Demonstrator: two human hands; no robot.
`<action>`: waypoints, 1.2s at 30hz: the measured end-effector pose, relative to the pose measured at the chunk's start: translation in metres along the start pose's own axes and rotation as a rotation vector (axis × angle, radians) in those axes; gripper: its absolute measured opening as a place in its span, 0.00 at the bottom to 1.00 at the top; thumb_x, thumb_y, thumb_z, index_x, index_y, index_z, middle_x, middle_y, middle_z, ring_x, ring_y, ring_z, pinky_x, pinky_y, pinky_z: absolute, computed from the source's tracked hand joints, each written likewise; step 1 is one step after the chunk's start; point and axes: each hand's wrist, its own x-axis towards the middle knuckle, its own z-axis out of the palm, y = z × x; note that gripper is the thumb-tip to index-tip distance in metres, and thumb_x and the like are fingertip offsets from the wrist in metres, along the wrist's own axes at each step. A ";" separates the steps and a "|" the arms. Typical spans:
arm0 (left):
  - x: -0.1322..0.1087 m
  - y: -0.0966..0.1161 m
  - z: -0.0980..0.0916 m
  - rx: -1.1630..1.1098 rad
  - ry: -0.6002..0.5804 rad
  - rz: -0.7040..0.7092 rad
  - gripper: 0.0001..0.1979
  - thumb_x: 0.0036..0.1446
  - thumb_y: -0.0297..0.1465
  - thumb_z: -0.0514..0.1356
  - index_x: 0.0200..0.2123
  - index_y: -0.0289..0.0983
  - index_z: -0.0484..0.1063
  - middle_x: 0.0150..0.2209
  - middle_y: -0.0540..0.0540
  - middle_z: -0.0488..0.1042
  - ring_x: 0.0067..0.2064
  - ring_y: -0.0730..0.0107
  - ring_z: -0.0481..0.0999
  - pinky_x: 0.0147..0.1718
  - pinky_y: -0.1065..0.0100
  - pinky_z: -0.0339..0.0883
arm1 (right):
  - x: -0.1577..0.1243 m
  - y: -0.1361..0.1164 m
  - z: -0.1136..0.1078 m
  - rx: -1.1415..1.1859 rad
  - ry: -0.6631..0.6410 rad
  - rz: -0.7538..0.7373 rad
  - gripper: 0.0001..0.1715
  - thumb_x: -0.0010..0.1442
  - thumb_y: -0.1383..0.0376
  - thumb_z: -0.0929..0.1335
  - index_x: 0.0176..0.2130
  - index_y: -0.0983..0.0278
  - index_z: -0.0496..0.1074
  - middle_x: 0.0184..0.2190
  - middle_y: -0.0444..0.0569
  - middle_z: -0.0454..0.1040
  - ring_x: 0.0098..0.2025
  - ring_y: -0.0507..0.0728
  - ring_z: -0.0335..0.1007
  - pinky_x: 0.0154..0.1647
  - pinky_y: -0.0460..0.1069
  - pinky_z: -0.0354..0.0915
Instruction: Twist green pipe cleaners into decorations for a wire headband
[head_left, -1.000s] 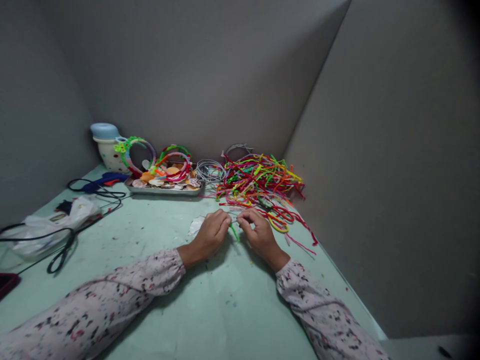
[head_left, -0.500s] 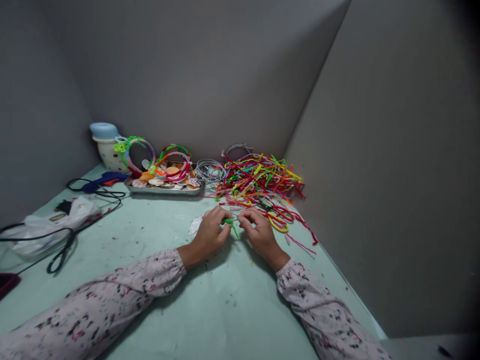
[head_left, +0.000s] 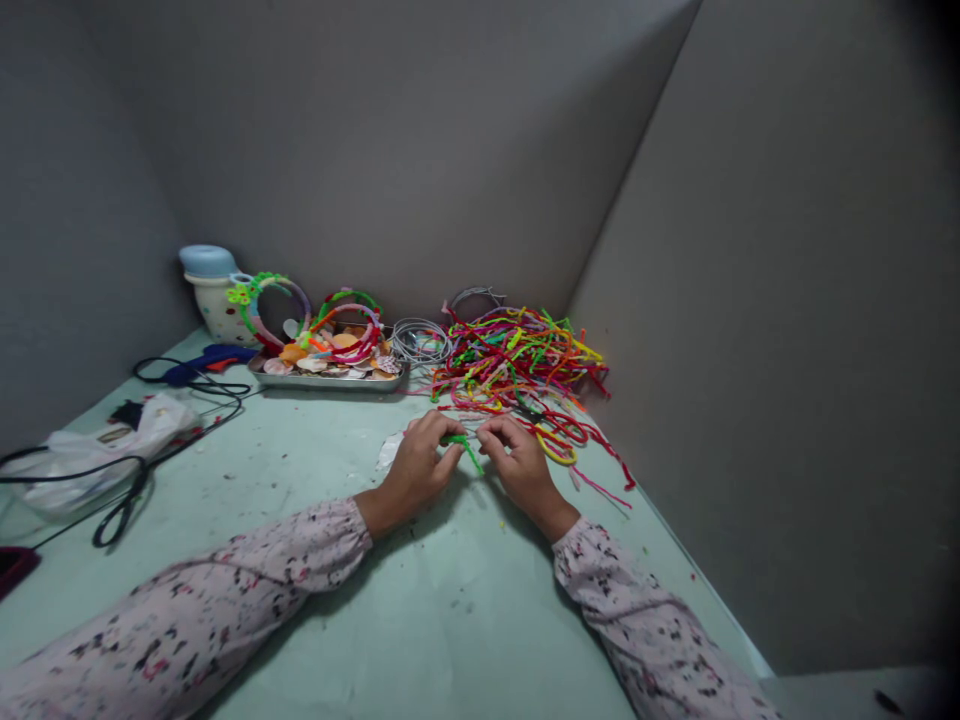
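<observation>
Near the middle of the pale green table (head_left: 450, 610), my left hand (head_left: 421, 462) pinches a green fuzzy stem (head_left: 471, 455). The stem's free end slants down to the right between the two hands. Close by on the right, my right hand (head_left: 521, 465) has its thumb and fingertips together. A thin grey strand seems to run between the hands, but what the right fingertips hold is too small to make out. Just behind the hands spreads a tangled pile of red, yellow, green and pink fuzzy stems (head_left: 525, 350).
A metal tray (head_left: 330, 383) of shells and fuzzy-wrapped rings stands at the back, beside coiled grey wire (head_left: 421, 342). Further left are a blue-lidded bottle (head_left: 217, 300), blue-handled tool (head_left: 202, 365), black cable (head_left: 139, 490) and plastic bag (head_left: 75, 465). Walls rise behind and right.
The free end of the green stem has swung slightly to the right, toward my right hand. Both hands have stayed nearly where they were.
</observation>
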 end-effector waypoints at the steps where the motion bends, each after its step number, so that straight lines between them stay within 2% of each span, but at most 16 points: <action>1: 0.000 0.000 0.000 0.003 0.002 0.001 0.05 0.57 0.25 0.56 0.37 0.38 0.68 0.38 0.46 0.71 0.43 0.63 0.70 0.44 0.61 0.62 | 0.000 0.000 0.000 0.002 -0.002 0.001 0.08 0.62 0.63 0.65 0.33 0.62 0.71 0.31 0.46 0.71 0.33 0.54 0.67 0.36 0.49 0.62; 23: 0.001 -0.003 0.002 -0.002 0.030 0.031 0.03 0.57 0.25 0.58 0.36 0.37 0.68 0.36 0.47 0.71 0.41 0.65 0.70 0.42 0.62 0.61 | 0.000 0.000 0.000 0.018 -0.017 0.007 0.07 0.63 0.64 0.65 0.33 0.63 0.71 0.32 0.46 0.71 0.33 0.54 0.67 0.36 0.48 0.62; 36: 0.000 0.000 0.000 -0.031 0.037 0.025 0.02 0.58 0.26 0.59 0.36 0.37 0.69 0.35 0.48 0.71 0.40 0.66 0.69 0.41 0.63 0.61 | 0.000 -0.001 0.000 0.007 -0.018 -0.039 0.07 0.63 0.65 0.65 0.33 0.63 0.71 0.31 0.45 0.70 0.34 0.53 0.66 0.36 0.48 0.61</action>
